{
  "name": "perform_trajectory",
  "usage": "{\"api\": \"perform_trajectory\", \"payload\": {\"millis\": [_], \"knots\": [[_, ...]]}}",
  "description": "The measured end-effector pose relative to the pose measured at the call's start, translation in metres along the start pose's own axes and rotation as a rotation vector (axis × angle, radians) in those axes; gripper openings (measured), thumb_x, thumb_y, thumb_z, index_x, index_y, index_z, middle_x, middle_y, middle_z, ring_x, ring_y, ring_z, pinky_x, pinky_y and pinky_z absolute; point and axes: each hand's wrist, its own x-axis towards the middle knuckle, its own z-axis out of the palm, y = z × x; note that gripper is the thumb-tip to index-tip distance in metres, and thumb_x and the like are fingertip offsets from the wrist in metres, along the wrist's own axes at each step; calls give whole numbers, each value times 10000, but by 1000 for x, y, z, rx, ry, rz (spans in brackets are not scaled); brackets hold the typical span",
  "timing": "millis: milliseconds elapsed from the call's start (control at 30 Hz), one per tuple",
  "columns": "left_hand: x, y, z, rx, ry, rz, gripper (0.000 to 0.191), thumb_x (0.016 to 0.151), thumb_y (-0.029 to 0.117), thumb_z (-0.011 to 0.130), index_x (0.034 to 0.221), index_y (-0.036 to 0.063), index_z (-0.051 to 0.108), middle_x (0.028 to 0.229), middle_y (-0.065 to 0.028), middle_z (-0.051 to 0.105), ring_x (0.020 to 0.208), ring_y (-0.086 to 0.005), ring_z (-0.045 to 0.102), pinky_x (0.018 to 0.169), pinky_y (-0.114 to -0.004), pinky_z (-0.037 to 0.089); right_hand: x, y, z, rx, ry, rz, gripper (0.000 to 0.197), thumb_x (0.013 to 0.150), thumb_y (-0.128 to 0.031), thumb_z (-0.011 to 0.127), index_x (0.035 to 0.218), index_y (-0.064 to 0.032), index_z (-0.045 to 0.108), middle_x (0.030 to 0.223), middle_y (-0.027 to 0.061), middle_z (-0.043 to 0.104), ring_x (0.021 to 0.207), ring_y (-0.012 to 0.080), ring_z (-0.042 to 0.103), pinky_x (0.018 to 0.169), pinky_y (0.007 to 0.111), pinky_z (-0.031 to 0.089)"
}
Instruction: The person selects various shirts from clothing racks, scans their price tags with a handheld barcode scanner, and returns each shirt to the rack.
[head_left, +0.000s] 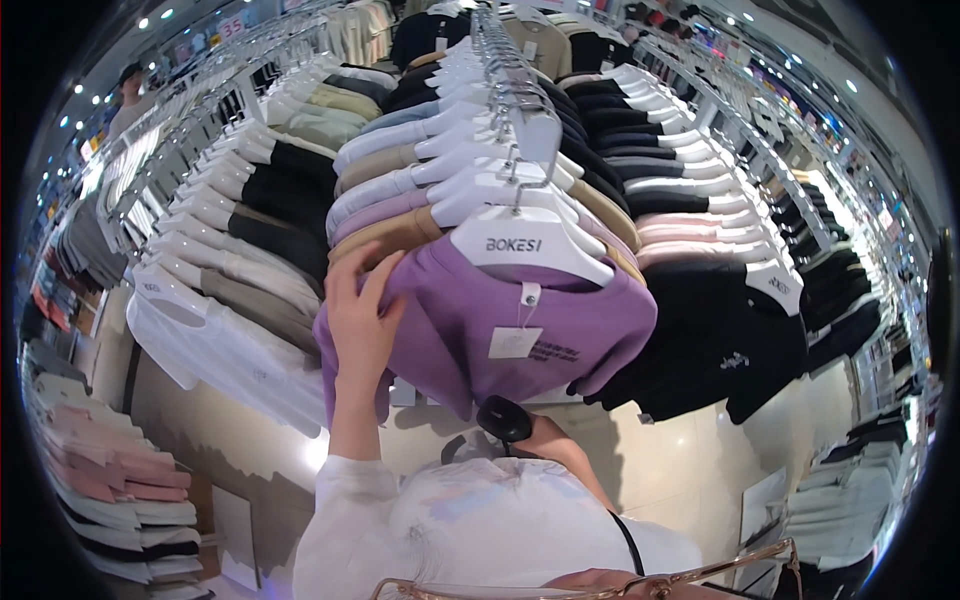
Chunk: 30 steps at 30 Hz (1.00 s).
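A purple short-sleeved shirt (442, 322) hangs on a white plastic hanger (517, 240) at the front end of the middle rail. From its neckline hangs a white swing tag (515, 342). My left hand (364, 307) lies over the shirt's shoulder at left, fingers bent and a little apart; whether it grips the cloth is unclear. Below the hem, close to my body, my right hand (551, 441) is closed around a black handheld scanner (504, 418). The scanner's head points up towards the shirt, and most of its handle is hidden.
Behind the purple shirt, a tan shirt (390, 234) and others crowd the metal rail (536, 124). A white shirt (225, 352) hangs at left, a black shirt (690, 330) at right. Folded clothes (127, 480) flank me on low stands. A person (131, 101) stands far left.
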Motion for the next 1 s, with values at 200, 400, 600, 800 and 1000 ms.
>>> {"api": "perform_trajectory", "payload": {"millis": [200,400,600,800,1000], "knots": [[-97,-14,13,-191,58,-285,309,682,-17,612,980,59,588,1028,-116,498,969,-273,478,815,-346,399,-24,-16,25,48,27,67,508,637,-196,666,1106,-50,536,950,174,618,875,288,597,766,336,454],[-307,-22,29,-397,-850,-564,143,724,75,562,859,86,607,753,-94,544,736,-245,528,668,-359,429,-79,7,63,81,39,181,420,633,-178,660,1014,-36,556,860,168,623,806,310,601,715,354,461],[-323,20,22,-504,-1175,-336,137,724,90,578,856,68,609,823,-98,590,813,-256,560,709,-359,457,-141,54,113,135,175,314,431,600,-156,652,996,-22,547,843,198,615,798,362,587,708,388,466],[-272,64,64,-602,-1029,-221,148,702,43,607,849,55,595,787,-89,597,737,-244,585,658,-331,470,-143,61,96,150,145,157,383,612,-146,654,949,-2,542,862,206,605,811,366,573,696,399,458],[-268,130,81,-1198,-936,-1056,125,765,39,596,831,61,492,760,-37,535,697,-143,531,646,-287,436,-188,91,48,190,165,247,371,586,-80,636,940,-9,550,871,203,602,835,359,574,724,395,461]]}}
